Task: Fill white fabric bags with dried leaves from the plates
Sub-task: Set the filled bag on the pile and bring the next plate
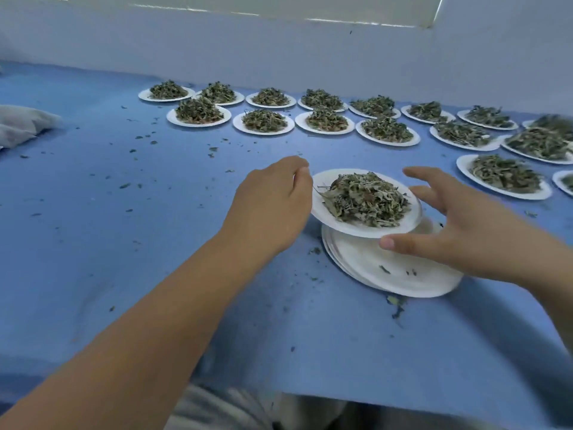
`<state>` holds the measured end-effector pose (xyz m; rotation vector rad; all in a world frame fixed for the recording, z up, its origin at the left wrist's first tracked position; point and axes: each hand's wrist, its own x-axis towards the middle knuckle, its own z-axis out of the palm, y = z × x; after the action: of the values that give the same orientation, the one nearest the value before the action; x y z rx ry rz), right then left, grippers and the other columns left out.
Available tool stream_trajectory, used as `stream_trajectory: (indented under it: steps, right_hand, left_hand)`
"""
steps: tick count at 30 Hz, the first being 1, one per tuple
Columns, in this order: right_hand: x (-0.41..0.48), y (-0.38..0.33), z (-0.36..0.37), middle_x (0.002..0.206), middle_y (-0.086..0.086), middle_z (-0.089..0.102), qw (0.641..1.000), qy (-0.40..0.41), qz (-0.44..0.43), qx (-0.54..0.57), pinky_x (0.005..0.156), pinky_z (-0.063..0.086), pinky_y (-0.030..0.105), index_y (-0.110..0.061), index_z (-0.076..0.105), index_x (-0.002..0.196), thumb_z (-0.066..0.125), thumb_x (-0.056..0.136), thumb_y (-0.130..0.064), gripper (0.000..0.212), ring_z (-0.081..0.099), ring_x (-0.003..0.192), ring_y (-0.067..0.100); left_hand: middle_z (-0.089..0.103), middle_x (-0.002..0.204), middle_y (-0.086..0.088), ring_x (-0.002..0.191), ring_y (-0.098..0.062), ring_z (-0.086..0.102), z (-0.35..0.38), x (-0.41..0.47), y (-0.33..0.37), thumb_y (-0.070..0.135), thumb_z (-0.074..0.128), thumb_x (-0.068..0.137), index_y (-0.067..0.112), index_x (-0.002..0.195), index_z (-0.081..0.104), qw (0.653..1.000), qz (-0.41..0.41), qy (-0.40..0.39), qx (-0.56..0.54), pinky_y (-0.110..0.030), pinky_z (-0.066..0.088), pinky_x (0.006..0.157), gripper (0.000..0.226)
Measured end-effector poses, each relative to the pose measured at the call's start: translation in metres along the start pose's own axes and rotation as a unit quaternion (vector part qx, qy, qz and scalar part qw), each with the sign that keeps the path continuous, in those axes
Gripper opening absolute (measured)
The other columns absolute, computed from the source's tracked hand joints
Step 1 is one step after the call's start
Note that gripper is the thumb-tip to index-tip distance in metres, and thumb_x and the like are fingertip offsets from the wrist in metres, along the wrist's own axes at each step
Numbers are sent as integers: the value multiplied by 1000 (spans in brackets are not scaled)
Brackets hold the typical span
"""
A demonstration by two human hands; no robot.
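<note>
On the blue table (124,274), leaf-heaped plates (263,132) line the far side and white bags (21,125) lie far left. Above the empty plate stack (403,280), my left hand (273,206) grips the left rim of the plate (341,228) of dried leaves (366,200). My right hand (465,240) is spread at its right rim, holding nothing.

1. This is a small hand-packing workroom. I work at a long, blue-covered table (124,268), with a stack (403,283) of empty paper plates right before me.
2. Beyond the stack and to its right, many like plates (263,132) stand in rows. Each carries an even heap of dried leaves (264,120), portions set out as for batch work.
3. Far left of the stack lie stuffed white bags (24,125).
4. Behind the rows, well beyond the stack, runs a plain white wall (279,51).
5. Leaf crumbs (138,137) litter the table left of the stack.
6. My bare left hand (273,206) pinches one full plate (341,227) just above the stack.
</note>
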<state>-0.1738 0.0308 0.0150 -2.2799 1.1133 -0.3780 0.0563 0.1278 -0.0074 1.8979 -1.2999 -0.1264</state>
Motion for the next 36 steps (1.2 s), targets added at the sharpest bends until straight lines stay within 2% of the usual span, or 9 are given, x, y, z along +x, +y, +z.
stream_trajectory:
  steps: [5, 10, 14, 16, 21, 26, 30, 34, 36]
  right_hand:
    - [-38, 28, -6, 147, -28, 46, 999, 14, 28, 13, 97, 38, 35, -73, 23, 134, 73, 40, -93, 108, 46, 126, 3]
    - [-55, 37, -7, 146, -32, 45, 1000, 27, 8, 8, 98, 39, 30, -77, 19, 132, 69, 44, -95, 103, 48, 130, 2]
    - [-63, 33, 0, 107, -60, 45, 999, 22, -16, -21, 72, 37, 11, -85, 12, 119, 67, 49, -95, 90, 51, 96, -27]
    - [-65, 32, 0, 101, -60, 43, 999, 24, -19, -26, 72, 36, 10, -86, 10, 120, 68, 48, -95, 93, 50, 92, -27]
    - [-65, 36, 2, 106, -63, 41, 999, 26, -30, -14, 96, 40, 21, -84, 17, 124, 75, 45, -90, 98, 50, 112, -16]
    - [-54, 34, 6, 104, -61, 44, 999, 25, -30, -2, 93, 38, 19, -86, 21, 113, 81, 52, -78, 86, 49, 109, -19]
    - [-47, 38, 5, 131, -43, 46, 999, 14, -24, 15, 102, 37, 20, -80, 26, 118, 83, 51, -76, 89, 46, 122, -17]
    - [-44, 39, 6, 111, -60, 43, 1000, 5, -27, 4, 92, 35, 10, -80, 25, 121, 81, 52, -78, 89, 46, 109, -27]
    - [-44, 40, 6, 120, -56, 45, 1000, 5, -23, 11, 94, 36, 10, -82, 24, 120, 81, 49, -81, 91, 45, 108, -31]
  left_hand:
    - [72, 94, 1, 93, -21, 63, 19, -17, 22, 33, 35, 105, 24, 117, 65, 999, 36, -36, 17, -45, 52, 86, 33]
    - [63, 63, 1, 75, -19, 63, 24, -30, 29, 37, 37, 103, 26, 113, 66, 997, 67, -22, 40, -45, 53, 78, 33]
    - [60, 61, 7, 73, -14, 61, 21, -38, 25, 38, 38, 100, 31, 115, 66, 998, 51, 3, 36, -40, 53, 78, 33]
    - [65, 67, 8, 75, -11, 63, 20, -39, 22, 36, 41, 100, 32, 115, 67, 999, 31, 0, 18, -38, 54, 81, 31]
    - [65, 72, 9, 74, -6, 60, 21, -39, 18, 33, 42, 97, 32, 103, 69, 999, 29, 0, 28, -29, 51, 73, 28]
    - [66, 72, 5, 72, -11, 59, 24, -25, 20, 28, 43, 95, 22, 86, 70, 997, 18, -22, 67, -33, 51, 70, 30]
    - [68, 77, 6, 75, -12, 61, 24, -15, 20, 28, 45, 93, 25, 86, 70, 998, 7, -20, 59, -33, 53, 71, 26]
    - [69, 81, 8, 77, -12, 61, 27, -14, 18, 27, 46, 90, 26, 86, 70, 997, 5, -29, 69, -32, 53, 72, 24]
    - [68, 80, 7, 77, -14, 60, 27, -15, 18, 27, 45, 92, 25, 88, 70, 996, 9, -25, 90, -32, 51, 71, 26]
